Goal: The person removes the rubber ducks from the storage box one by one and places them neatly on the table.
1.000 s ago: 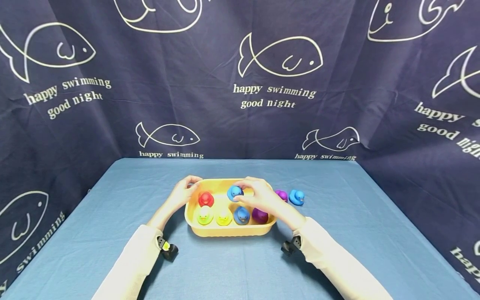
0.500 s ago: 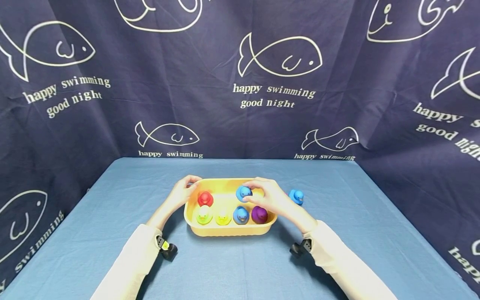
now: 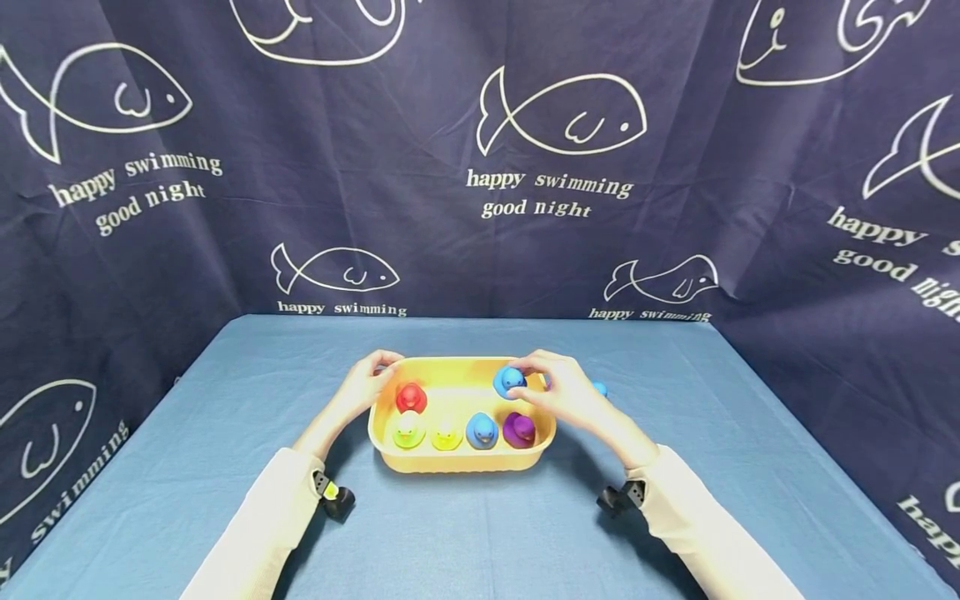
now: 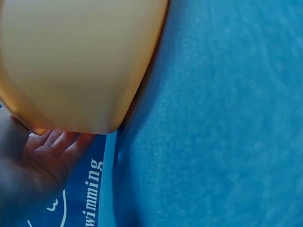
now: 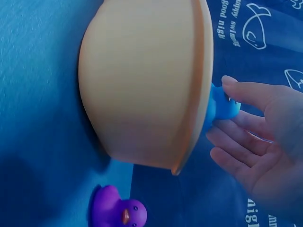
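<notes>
My left hand (image 3: 365, 383) grips the back left corner of a yellow plastic basin (image 3: 463, 462); in the left wrist view its thumb and fingers meet the rim. A blue rubber duck (image 3: 510, 382) is pinched between the right hand's (image 3: 561, 386) thumb and fingers, over the basin's back right part. The right wrist view shows this hand (image 5: 258, 125) beside the rim, the duck partly behind the wall. Inside the basin sit a red duck (image 3: 411, 398), a green duck (image 3: 408, 430), a yellow duck (image 3: 446, 434), another blue duck (image 3: 482, 431) and a purple duck (image 3: 519, 429).
A second purple duck (image 5: 116, 208) stands on the blue cloth right of the basin, hidden by the right hand in the head view. Another blue duck (image 3: 601, 388) peeks out behind that hand. A dark printed curtain (image 3: 480, 250) rises behind the table.
The right hand has carried the blue duck rightward, from the basin's middle toward its back right end. It now covers more of the ducks outside. The left hand and basin look still.
</notes>
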Demonstrator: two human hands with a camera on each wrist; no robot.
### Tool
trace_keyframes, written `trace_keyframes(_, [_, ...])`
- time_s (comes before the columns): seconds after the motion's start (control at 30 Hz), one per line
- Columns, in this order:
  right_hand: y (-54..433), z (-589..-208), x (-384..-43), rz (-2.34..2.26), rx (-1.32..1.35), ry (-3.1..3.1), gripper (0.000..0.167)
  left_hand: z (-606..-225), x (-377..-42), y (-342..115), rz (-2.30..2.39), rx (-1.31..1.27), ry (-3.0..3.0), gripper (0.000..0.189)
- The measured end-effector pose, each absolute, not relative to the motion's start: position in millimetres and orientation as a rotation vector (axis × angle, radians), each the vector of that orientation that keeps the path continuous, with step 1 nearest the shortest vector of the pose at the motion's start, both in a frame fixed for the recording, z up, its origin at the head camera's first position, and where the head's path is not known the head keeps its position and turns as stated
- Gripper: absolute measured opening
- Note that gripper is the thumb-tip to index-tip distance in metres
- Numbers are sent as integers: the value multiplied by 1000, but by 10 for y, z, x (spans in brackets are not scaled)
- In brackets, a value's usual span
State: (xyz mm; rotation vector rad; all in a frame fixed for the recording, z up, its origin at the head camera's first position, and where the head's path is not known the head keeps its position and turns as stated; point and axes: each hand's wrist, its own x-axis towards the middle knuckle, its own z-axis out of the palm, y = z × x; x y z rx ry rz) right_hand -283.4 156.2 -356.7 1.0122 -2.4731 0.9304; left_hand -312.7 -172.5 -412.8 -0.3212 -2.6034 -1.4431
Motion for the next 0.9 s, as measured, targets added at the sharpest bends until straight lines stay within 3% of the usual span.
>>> trace_keyframes(0.9, [2025,-3544,-2843,875,951,-2517,37,-4144,-3123,-1710,-1435,-304,-2609,22])
